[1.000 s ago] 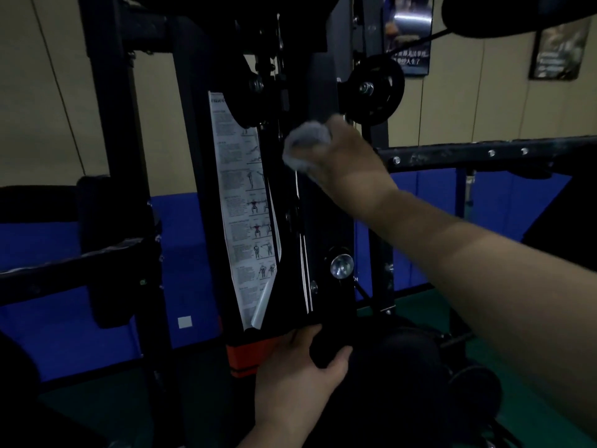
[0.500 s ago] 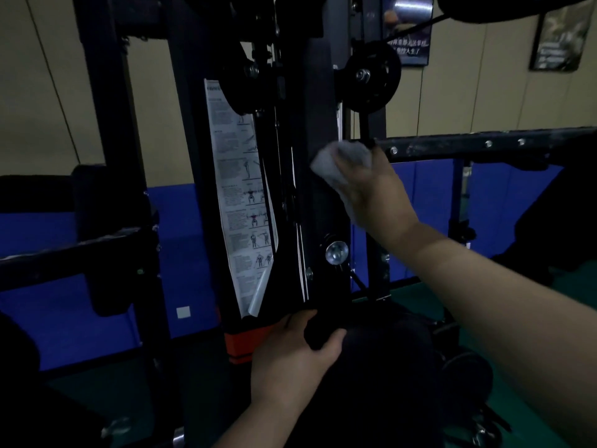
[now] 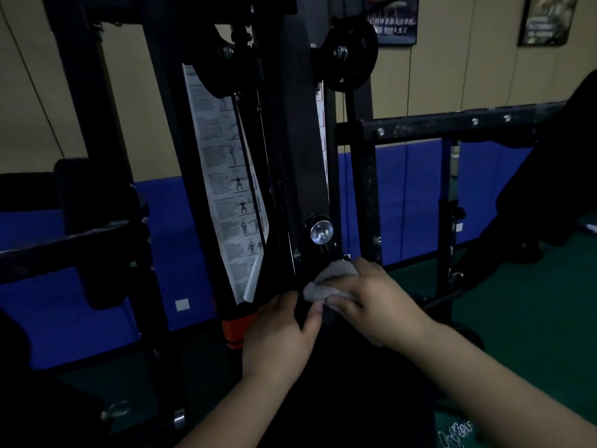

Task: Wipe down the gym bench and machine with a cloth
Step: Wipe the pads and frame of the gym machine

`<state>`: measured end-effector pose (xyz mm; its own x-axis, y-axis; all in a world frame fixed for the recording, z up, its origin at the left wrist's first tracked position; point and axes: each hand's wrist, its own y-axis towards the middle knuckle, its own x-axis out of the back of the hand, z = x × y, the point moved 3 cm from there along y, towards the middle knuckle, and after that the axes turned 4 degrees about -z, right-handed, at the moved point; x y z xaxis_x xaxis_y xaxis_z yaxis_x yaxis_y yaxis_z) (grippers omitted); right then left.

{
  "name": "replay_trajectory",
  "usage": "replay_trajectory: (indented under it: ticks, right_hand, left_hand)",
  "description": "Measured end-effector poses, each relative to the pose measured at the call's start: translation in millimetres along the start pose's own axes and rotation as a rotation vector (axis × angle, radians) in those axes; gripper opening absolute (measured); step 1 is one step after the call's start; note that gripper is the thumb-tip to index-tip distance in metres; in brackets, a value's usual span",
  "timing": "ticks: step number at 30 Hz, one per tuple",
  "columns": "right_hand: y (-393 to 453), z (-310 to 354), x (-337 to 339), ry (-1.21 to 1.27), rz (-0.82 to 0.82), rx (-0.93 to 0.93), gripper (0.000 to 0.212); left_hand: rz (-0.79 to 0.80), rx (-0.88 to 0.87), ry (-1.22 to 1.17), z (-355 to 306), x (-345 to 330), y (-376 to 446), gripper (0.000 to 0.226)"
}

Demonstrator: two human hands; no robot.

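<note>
A black gym machine stands in front of me, its central upright post (image 3: 303,150) running from the pulleys down to a chrome knob (image 3: 321,233). My right hand (image 3: 378,302) grips a crumpled grey cloth (image 3: 329,282) and presses it against the foot of the post, just below the knob. My left hand (image 3: 279,331) grips the top edge of the dark padded bench (image 3: 339,383) right beside the cloth. The bench pad fills the dim lower centre and shows little detail.
A white exercise chart (image 3: 226,182) hangs left of the post. Black pulleys (image 3: 350,56) sit near the top. A horizontal black bar (image 3: 452,124) crosses on the right, another frame arm (image 3: 71,247) on the left. Blue wall padding (image 3: 181,240) and green floor (image 3: 523,334) lie behind.
My right hand has slid the cloth down the post from near the upper pulley to the base below the knob. My left hand keeps its hold on the bench top.
</note>
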<state>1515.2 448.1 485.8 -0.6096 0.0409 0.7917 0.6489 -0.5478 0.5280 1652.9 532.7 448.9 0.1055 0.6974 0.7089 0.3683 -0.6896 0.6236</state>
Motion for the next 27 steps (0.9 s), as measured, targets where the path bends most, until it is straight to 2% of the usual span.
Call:
replay_trajectory:
  ticks: [3, 5, 7, 8, 10, 12, 14, 16, 17, 18, 20, 22, 25, 27]
  right_hand:
    - [8.8, -13.7, 17.5, 0.06, 0.023, -0.068, 0.027]
    - [12.1, -40.3, 23.9, 0.065, 0.08, -0.233, 0.025]
    - [10.1, -69.4, 26.2, -0.058, 0.059, -0.404, 0.026]
    - [5.5, -87.9, 23.3, -0.118, 0.026, -0.465, 0.025]
    - [-13.7, -115.7, 12.2, -0.254, 0.091, -0.541, 0.023]
    - [-38.1, -134.2, -1.7, -0.251, 0.141, -0.629, 0.021]
    - [-48.9, -136.3, -3.7, -0.141, -0.01, -0.696, 0.017]
    - [-40.0, -113.3, 11.8, -0.015, -0.269, -0.658, 0.026]
    - [-30.1, -95.0, 21.0, 0.021, -0.344, -0.583, 0.029]
    - [-18.8, -74.1, 27.9, 0.034, -0.354, -0.495, 0.03]
    - [1.1, -34.3, 26.2, -0.001, -0.229, -0.326, 0.031]
    - [11.1, -13.1, 10.2, -0.015, -0.108, -0.277, 0.029]
    - [13.5, 7.4, -8.7, -0.027, -0.116, -0.197, 0.023]
    - [11.2, 24.8, -15.0, -0.027, -0.116, -0.08, 0.017]
  left_hand:
    - [0.075, 0.049, -0.023, 0.8, 1.8, 0.4, 0.078]
    - [0.098, 0.066, -0.052, 0.5, 2.8, -0.1, 0.072]
    - [0.11, 0.071, -0.061, 0.6, 2.6, 0.0, 0.06]
    - [0.114, 0.072, -0.06, 0.5, 2.2, 0.5, 0.057]
    - [0.139, 0.087, -0.067, 0.6, 1.2, 1.5, 0.057]
    - [0.146, 0.089, -0.1, 1.1, 1.1, 1.4, 0.059]
    - [0.128, 0.07, -0.148, 2.7, 3.9, -1.2, 0.065]
    - [0.127, 0.079, -0.207, 8.7, 5.9, -6.4, 0.079]
    - [0.143, 0.103, -0.238, 12.0, 6.5, -9.6, 0.086]
    - [0.155, 0.133, -0.265, 15.6, 6.6, -12.8, 0.092]
    - [0.165, 0.18, -0.293, 23.1, 5.1, -17.6, 0.095]
    - [0.181, 0.193, -0.301, 30.0, 3.5, -20.9, 0.091]
    - [0.27, 0.179, -0.316, 35.3, 5.5, -24.8, 0.094]
    - [0.281, 0.165, -0.342, 37.4, 7.8, -27.0, 0.095]
